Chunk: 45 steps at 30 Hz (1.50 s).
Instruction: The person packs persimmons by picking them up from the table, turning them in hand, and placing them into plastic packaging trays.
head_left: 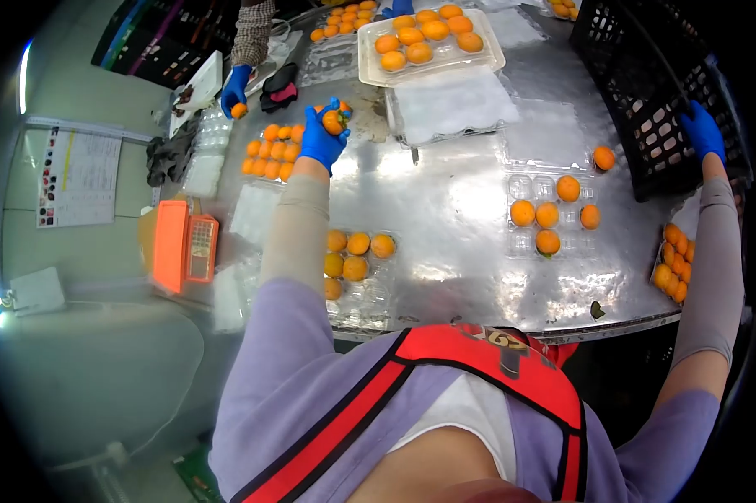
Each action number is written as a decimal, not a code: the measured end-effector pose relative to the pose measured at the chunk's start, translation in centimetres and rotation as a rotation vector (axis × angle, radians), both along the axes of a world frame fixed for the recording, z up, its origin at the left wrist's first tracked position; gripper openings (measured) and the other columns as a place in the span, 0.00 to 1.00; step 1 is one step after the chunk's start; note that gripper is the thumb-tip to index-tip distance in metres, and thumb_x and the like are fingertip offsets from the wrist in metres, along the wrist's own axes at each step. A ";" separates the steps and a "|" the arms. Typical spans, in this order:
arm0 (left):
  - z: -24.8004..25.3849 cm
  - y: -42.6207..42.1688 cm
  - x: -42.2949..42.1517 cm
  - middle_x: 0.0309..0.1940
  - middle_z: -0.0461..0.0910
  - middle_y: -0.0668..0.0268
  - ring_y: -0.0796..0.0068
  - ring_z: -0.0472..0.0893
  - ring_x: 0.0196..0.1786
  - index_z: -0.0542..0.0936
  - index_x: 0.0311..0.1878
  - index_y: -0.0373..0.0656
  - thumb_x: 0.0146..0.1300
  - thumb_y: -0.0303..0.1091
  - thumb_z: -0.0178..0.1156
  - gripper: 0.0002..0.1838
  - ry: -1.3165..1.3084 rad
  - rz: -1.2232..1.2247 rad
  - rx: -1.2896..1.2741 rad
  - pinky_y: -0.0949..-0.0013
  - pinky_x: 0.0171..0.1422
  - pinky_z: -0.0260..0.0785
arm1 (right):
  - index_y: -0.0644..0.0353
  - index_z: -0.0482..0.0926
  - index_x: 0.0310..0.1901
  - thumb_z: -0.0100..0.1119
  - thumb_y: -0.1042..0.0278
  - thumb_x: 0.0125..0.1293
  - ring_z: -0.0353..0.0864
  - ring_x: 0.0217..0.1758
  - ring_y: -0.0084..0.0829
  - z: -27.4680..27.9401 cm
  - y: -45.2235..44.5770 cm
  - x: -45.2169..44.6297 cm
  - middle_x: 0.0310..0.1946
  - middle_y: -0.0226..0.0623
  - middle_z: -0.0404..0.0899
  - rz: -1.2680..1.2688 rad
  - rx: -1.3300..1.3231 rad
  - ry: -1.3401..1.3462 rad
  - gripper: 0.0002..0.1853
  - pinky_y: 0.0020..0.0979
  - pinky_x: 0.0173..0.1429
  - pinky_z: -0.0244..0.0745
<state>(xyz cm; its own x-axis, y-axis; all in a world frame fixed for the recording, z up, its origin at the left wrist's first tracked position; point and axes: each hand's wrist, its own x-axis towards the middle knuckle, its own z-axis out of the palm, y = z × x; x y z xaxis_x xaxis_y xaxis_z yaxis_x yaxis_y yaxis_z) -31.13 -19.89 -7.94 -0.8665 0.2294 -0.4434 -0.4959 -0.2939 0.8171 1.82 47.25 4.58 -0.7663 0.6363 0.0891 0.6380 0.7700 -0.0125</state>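
My left hand (322, 144), in a blue glove, is closed around a persimmon (334, 122) with a green leafy cap. It hovers beside a tray of persimmons (273, 152) on the left of the metal table. On the far right, my gloved right hand (702, 132) grips the side of a tilted black plastic crate (638, 101); its fingertips are partly hidden. Between my arms, a see-through tray (521, 243) holds several persimmons in its cups. Another partly filled tray (370, 293) lies near my left forearm.
A co-worker's gloved hand (235, 90) holds a persimmon at the upper left. A stacked white tray of persimmons (428, 42) stands at the back. An orange scale (183, 247) sits at the left. One loose persimmon (603, 158) lies by the crate, and a filled tray (673, 261) under my right arm.
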 end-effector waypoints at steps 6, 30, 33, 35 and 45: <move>-5.5 -3.1 -4.0 0.58 0.69 0.65 0.59 0.71 0.53 0.74 0.55 0.55 0.62 0.70 0.28 0.37 -0.666 -0.399 1.331 0.57 0.53 0.66 | 0.58 0.67 0.60 0.54 0.62 0.61 0.73 0.57 0.44 -1.1 1.7 0.2 0.54 0.47 0.73 0.002 0.011 0.061 0.25 0.37 0.59 0.67; -2.1 0.1 -0.3 0.60 0.63 0.71 0.71 0.68 0.53 0.69 0.61 0.56 0.52 0.22 0.60 0.31 0.184 -0.092 0.086 0.66 0.53 0.67 | 0.59 0.64 0.62 0.54 0.60 0.62 0.68 0.62 0.43 -1.0 1.5 0.2 0.59 0.46 0.69 -0.052 0.097 0.015 0.28 0.36 0.64 0.63; -1.9 0.2 -0.1 0.61 0.62 0.70 0.73 0.68 0.52 0.67 0.62 0.57 0.49 0.14 0.58 0.36 0.199 -0.155 -0.012 0.70 0.52 0.68 | 0.59 0.64 0.62 0.53 0.60 0.62 0.68 0.62 0.43 -0.8 0.9 0.2 0.59 0.46 0.69 -0.062 0.101 0.012 0.27 0.36 0.64 0.63; -0.5 0.8 1.3 0.63 0.61 0.69 0.72 0.69 0.53 0.64 0.65 0.55 0.47 0.11 0.57 0.40 0.252 -0.119 -0.040 0.72 0.52 0.69 | 0.59 0.64 0.62 0.53 0.60 0.62 0.68 0.62 0.43 -0.5 0.4 0.1 0.59 0.46 0.69 -0.068 0.096 0.002 0.27 0.36 0.64 0.63; 4.6 1.4 8.7 0.59 0.63 0.65 0.75 0.68 0.56 0.55 0.69 0.42 0.50 0.14 0.58 0.41 0.772 -0.152 -0.317 0.73 0.57 0.65 | 0.58 0.64 0.63 0.54 0.60 0.62 0.69 0.61 0.44 -0.7 0.7 0.2 0.58 0.46 0.70 -0.064 0.112 0.005 0.28 0.36 0.63 0.64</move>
